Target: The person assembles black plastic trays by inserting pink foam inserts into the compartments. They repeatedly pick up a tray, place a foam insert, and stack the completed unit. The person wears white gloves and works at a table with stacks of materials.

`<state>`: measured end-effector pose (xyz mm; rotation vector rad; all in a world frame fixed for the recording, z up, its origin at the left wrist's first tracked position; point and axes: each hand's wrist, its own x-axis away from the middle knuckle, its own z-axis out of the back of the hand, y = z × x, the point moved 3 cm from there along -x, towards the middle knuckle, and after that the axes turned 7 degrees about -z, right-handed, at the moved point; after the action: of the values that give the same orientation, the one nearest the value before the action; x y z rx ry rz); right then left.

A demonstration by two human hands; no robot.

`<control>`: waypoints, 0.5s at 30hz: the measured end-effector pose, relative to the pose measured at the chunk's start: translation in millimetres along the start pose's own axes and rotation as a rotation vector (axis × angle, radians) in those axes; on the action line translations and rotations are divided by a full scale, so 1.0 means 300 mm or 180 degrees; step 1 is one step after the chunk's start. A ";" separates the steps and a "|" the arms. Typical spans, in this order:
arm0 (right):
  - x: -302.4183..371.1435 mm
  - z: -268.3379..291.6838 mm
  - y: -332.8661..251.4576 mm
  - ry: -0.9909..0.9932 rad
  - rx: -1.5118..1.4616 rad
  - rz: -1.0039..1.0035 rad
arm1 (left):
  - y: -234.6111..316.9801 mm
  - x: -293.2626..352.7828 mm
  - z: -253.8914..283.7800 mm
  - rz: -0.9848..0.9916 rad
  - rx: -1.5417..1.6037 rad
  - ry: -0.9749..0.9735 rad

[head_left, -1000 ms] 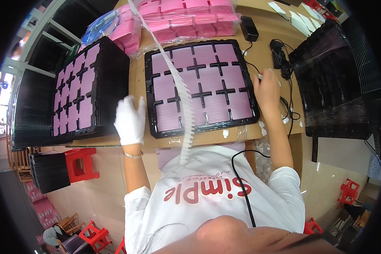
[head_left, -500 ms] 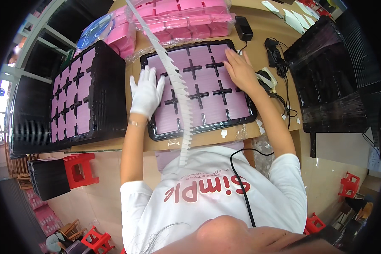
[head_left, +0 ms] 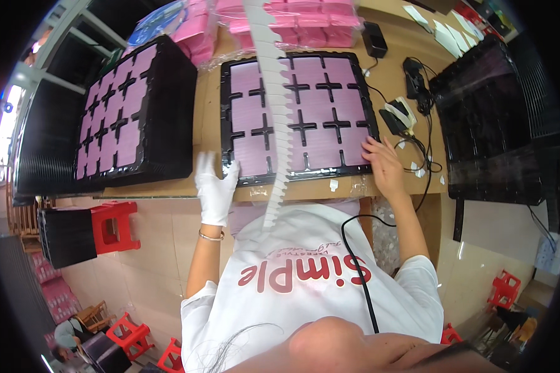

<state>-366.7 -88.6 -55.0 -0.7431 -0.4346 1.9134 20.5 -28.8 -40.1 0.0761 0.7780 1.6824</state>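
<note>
A black plastic tray [head_left: 300,175] with pink sheets [head_left: 318,148] in its compartments lies on the brown tabletop before me. Black cross-shaped dividers stand between the pink pieces. At the tray's near left corner is my left hand [head_left: 216,193] in a white glove, fingers apart, the thumb side against the rim. My bare right hand [head_left: 386,166] rests its fingertips on the near right corner, fingers spread and gripping nothing. A white toothed strip [head_left: 281,118] hangs across the view and hides part of the tray.
Left of the tray stands a tall stack of black trays [head_left: 168,118] topped with pink sheets. Wrapped pink bundles [head_left: 323,31] lie behind. To the right are a black power adapter [head_left: 374,40], cables [head_left: 426,146] and another stack of black trays [head_left: 488,124]. A red stool [head_left: 115,227] stands lower left.
Both hands have slid back toward me along the tray's sides, from its middle and far parts to the near corners. The tray now sits straighter in view, and the view has shifted.
</note>
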 end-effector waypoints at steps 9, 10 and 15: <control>0.001 -0.049 -0.024 0.0071 0.0008 -0.0480 | 0.050 -0.027 0.044 0.1032 0.1036 -0.0472; -0.001 -0.047 -0.030 0.0198 0.0086 -0.0416 | 0.073 -0.037 0.062 0.1667 0.1832 -0.0617; -0.026 0.028 -0.105 0.1082 -0.0089 -0.0135 | 0.106 -0.142 0.209 0.0763 0.2218 0.0270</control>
<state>-348.5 -81.6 -27.6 -1.0475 -0.2624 1.7018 33.6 -40.6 40.1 0.6035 1.4368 1.5676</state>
